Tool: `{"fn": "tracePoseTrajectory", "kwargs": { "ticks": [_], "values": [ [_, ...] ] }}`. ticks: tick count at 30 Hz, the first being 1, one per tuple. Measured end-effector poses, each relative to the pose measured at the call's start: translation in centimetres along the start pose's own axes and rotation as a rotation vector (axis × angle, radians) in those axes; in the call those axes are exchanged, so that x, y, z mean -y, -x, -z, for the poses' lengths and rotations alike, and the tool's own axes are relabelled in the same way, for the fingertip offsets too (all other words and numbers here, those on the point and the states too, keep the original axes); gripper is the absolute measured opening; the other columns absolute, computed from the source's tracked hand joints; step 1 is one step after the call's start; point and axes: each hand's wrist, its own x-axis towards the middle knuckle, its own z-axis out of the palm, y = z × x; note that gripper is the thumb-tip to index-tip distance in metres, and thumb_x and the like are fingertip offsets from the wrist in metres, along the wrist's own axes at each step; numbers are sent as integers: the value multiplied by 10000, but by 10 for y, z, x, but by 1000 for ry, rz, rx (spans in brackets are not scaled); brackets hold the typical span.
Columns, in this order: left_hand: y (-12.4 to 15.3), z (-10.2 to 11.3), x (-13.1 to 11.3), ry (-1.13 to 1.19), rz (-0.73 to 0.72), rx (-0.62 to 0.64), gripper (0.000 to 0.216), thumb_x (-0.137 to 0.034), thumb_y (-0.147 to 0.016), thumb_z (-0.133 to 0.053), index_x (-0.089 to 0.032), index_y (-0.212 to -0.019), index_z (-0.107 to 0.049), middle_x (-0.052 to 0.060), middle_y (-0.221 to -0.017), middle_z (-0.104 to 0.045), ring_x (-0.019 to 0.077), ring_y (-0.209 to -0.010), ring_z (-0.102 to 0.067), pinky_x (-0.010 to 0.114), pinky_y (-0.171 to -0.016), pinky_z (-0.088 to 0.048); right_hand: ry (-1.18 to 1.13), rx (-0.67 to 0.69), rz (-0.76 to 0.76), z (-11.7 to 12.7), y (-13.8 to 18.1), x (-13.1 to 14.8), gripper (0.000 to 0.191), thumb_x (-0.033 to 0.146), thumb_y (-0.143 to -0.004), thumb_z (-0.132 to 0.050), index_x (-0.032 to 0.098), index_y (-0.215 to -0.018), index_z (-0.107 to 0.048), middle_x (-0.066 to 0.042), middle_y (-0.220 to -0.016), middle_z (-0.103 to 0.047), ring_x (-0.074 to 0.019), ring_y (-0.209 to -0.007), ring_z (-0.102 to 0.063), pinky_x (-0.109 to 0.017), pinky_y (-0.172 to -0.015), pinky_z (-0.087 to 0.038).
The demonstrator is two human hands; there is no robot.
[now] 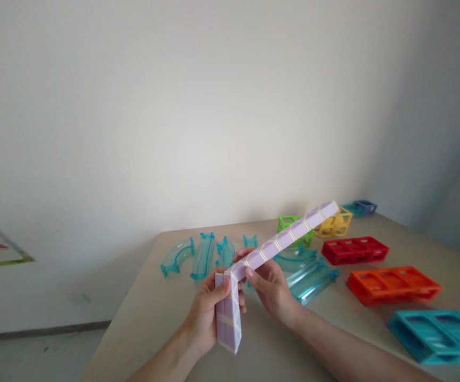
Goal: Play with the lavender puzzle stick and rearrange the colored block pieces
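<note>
A long lilac bar made of joined square segments with pale seams, perhaps magnetic building tiles (279, 243), is held up above the table. It bends near its lower left end: a short, thicker part hangs downward and a long row slants up to the right. My left hand (206, 313) is closed around the short part, thumb on its front face. Just right of the bend, my right hand (271, 289) pinches the long row between thumb and fingers. Some fingertips are hidden behind the bar.
Clear blue track pieces, straight (203, 257) and curved (178, 256), lie on the table (142, 313). To the right sit red (355, 250), orange (392, 286) and teal (440, 337) block frames. Green (289, 223), yellow (343, 223) and dark blue (365, 207) frames stand near the wall.
</note>
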Motion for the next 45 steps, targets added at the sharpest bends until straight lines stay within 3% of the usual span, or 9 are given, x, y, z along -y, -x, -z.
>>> {"fn": "tracePoseTrajectory", "kwargs": {
  "ticks": [2, 5, 12, 18, 23, 29, 37, 41, 45],
  "values": [
    [1, 0, 0, -75, -37, -24, 255, -327, -706, -748, -153, -808, -591, 19, -684, -644, 148, -550, -618, 259, -519, -471, 6, -72, 22, 1, -2, 0, 316, 342, -776, -714, 171, -1020, -611, -42, -896, -611, -122, -641, -551, -247, -553, -460],
    [3, 0, -1, -241, -132, -83, 283, -352, -694, -755, -157, -849, -622, 36, -700, -677, 162, -572, -630, 253, -528, -455, -4, -129, 10, 2, -4, -1, 302, 354, -769, -720, 163, -981, -621, -5, -759, -586, -106, -586, -514, -233, -530, -414],
    [11, 3, -4, -605, -377, -130, 263, -299, -730, -729, -169, -948, -660, 45, -780, -704, 170, -670, -642, 244, -618, -464, -117, -45, -15, -2, -3, 4, 313, 306, -757, -726, 176, -1007, -590, -14, -817, -606, -119, -578, -562, -253, -516, -459],
    [8, 5, -4, -716, -383, -254, 257, -290, -709, -747, -188, -929, -661, 25, -750, -709, 149, -623, -614, 210, -572, -442, -147, -51, 20, 0, -4, 3, 283, 293, -766, -718, 184, -995, -593, -31, -860, -638, -147, -645, -605, -278, -574, -491],
    [7, 12, -8, -844, -503, -273, 219, -240, -681, -769, -195, -884, -699, 11, -711, -690, 133, -587, -583, 194, -551, -426, -114, -16, -59, 0, -5, 3, 303, 325, -755, -734, 165, -976, -601, -32, -780, -652, -150, -649, -582, -266, -579, -456],
    [10, 17, -5, -673, -493, -165, 442, -284, -693, -762, -205, -1106, -625, 33, -815, -678, 138, -613, -599, 212, -556, -458, -192, 0, -114, 1, -2, 4, 352, 300, -685, -802, 149, -942, -616, -23, -744, -644, -107, -625, -526, -206, -554, -374],
    [4, 13, 5, -226, -259, 138, 574, -448, -672, -766, -242, -1150, -523, 23, -739, -660, 168, -621, -629, 265, -563, -480, -257, 143, -165, -2, 0, 1, 340, 353, -720, -767, 176, -955, -597, -14, -768, -644, -96, -497, -524, -213, -464, -407],
    [1, 11, 6, -143, -212, 161, 597, -474, -620, -794, -242, -1112, -549, 5, -671, -639, 156, -603, -612, 266, -580, -468, -240, 105, -159, -3, 1, 0, 362, 370, -713, -773, 178, -961, -592, -4, -735, -637, -90, -479, -518, -204, -454, -396],
    [2, 8, 3, -200, -250, 104, 511, -468, -659, -769, -211, -1060, -584, 28, -718, -647, 155, -630, -602, 248, -574, -446, -217, 47, -128, -5, 0, 0, 341, 346, -699, -783, 151, -917, -608, -6, -676, -617, -104, -513, -515, -221, -484, -407]
  ]
}}
